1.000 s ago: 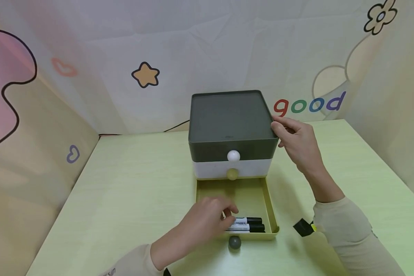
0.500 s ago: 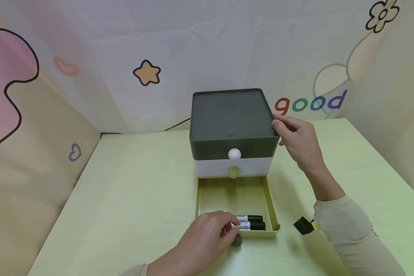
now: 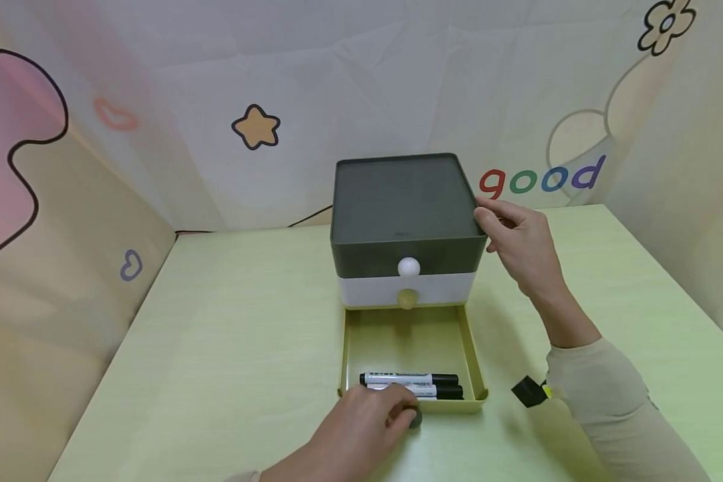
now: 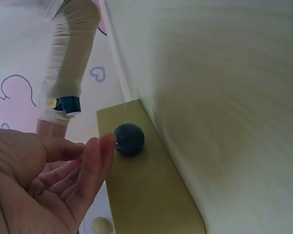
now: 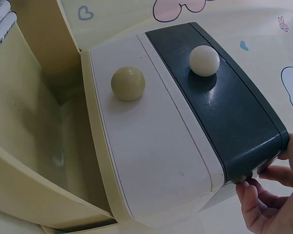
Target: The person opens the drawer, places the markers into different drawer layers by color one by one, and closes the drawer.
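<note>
A desktop drawer organizer has a dark grey top tier, a white middle tier and a yellow bottom drawer, pulled out. Several black-capped marker pens lie along the drawer's front. My left hand is at the drawer front beside its dark round knob. In the left wrist view its loosely bent fingertips overlap the edge of that knob; contact is unclear. My right hand holds the grey tier's right edge, thumb near the rim and fingers along the side.
A white knob marks the grey tier, and a yellow knob the white one. These two drawers are closed. Pale green table surrounds the organizer. A printed cloth backdrop stands behind, with a thin black cable at its foot.
My left hand has drawn back from over the pens to the drawer's front knob, uncovering more of the pens. The right hand has kept its place on the organizer.
</note>
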`<state>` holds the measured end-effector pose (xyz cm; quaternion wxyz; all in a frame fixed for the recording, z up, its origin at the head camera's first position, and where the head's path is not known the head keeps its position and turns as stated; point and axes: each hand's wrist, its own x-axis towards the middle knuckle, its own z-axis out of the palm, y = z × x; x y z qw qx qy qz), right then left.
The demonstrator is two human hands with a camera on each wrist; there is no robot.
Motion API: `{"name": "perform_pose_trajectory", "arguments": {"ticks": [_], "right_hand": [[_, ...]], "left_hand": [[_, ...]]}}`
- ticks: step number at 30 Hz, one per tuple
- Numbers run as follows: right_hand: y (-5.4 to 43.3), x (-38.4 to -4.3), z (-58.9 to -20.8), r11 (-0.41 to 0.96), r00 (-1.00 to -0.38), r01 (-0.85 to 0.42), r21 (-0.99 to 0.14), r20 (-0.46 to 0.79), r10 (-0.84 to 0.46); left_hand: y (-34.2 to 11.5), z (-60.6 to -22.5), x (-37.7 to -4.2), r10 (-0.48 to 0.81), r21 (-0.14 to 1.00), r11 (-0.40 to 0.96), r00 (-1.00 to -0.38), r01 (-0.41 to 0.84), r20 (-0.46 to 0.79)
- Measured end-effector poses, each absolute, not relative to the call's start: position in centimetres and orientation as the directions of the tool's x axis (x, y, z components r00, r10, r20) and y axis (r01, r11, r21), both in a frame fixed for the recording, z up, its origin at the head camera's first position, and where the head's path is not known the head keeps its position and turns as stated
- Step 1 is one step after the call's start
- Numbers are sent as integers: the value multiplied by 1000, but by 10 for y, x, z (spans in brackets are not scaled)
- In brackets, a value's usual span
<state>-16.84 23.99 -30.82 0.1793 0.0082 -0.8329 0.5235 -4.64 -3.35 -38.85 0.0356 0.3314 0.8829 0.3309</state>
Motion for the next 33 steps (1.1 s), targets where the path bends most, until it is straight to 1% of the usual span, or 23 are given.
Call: {"name": "perform_pose_trajectory", "arguments": {"ticks": [6, 13, 18, 21, 27, 33], "right_hand": [[240, -170, -308, 435, -935, -206, -876, 308, 178], [239, -169, -307, 427, -934, -214, -878, 312, 174], [239, -168, -307, 431, -934, -217, -876, 314, 170], [240, -169, -308, 434, -935, -212, -876, 311, 171], [241, -170, -310, 440, -937, -202, -875, 304, 174], [241, -170, -310, 446, -939, -191, -874, 295, 176]], "left_hand": [[-33, -393, -45, 614, 569, 576, -770, 586, 172], [-33, -399, -45, 642, 517, 602, -754, 609, 140], [-33, -403, -46, 666, 475, 587, -725, 655, 176], [-32, -406, -46, 669, 454, 588, -718, 669, 192], [-28, -409, -45, 653, 468, 601, -735, 648, 180], [-27, -409, -45, 660, 502, 599, -740, 624, 132]]}}
